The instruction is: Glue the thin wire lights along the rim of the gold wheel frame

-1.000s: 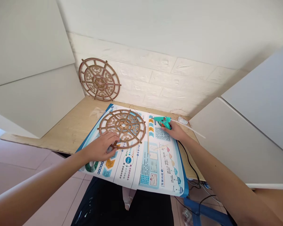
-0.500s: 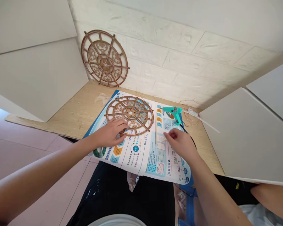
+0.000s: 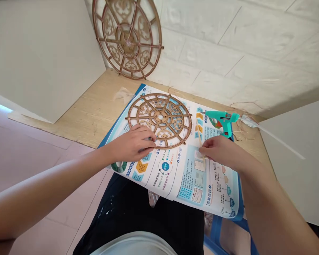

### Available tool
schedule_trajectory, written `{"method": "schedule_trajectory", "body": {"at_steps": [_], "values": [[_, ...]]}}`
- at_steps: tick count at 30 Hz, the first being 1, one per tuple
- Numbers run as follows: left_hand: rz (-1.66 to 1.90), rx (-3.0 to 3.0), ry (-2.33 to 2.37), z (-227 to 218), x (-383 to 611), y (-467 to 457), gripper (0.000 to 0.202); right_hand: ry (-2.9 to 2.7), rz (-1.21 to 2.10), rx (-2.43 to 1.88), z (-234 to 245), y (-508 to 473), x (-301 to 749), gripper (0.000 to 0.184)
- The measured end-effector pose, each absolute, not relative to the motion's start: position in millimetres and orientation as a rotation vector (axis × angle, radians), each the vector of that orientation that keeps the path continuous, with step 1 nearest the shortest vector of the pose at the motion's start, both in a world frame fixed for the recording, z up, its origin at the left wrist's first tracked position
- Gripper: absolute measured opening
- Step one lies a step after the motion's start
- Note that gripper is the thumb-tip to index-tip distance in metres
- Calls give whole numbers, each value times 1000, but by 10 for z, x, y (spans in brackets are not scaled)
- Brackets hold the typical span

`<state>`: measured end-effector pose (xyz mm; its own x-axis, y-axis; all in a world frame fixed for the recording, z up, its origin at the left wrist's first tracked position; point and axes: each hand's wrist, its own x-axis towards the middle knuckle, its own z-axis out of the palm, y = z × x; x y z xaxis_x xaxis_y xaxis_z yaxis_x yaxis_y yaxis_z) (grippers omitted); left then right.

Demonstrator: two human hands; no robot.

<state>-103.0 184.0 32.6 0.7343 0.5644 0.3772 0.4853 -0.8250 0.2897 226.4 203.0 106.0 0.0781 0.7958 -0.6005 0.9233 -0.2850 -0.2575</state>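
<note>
A brown round openwork panel (image 3: 159, 118) with spokes and scroll cut-outs lies flat on a printed poster (image 3: 159, 180). My left hand (image 3: 136, 143) is at its near-left rim, with the fingers curled over the edge and the thumb below. To the right, my right hand (image 3: 219, 150) pinches a thin pale stick (image 3: 199, 132) between thumb and fingertips, just above the poster. Beyond that hand, a turquoise glue gun (image 3: 219, 116) lies with its nozzle pointing left toward the panel. A long translucent glue stick (image 3: 279, 136) extends from behind it.
A second openwork panel (image 3: 127, 40) leans against the white brick-pattern wall (image 3: 202, 53). White boards (image 3: 37, 53) stand on both sides of the wooden tabletop (image 3: 93, 109). Thin loose strands (image 3: 247, 104) lie behind the glue gun. A blue stool frame (image 3: 218, 233) is below at right.
My right hand has taken hold of the thin stick and tilted it slightly. My left hand stays at the panel's rim. The head view has moved closer and shifted.
</note>
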Motion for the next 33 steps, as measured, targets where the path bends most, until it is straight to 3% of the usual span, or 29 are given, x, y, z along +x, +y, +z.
{"method": "schedule_trajectory", "body": {"at_steps": [5,9,11,18,33], "values": [[711,2784,765,329,-1023,1859,17,1964,-1519,2305,1194,1751,2461,22],[701,2771,760,329,-1001,1875,16,2797,-1817,2148,1133,1772,2275,13],[685,2728,781,322,-998,1881,16,3129,-1736,2019,1046,1842,2078,15],[665,2704,763,316,-1002,1905,14,3383,-1301,1719,662,1886,1611,15],[499,2768,812,250,-1053,1893,14,3330,-1081,1462,437,1893,1525,5]]}}
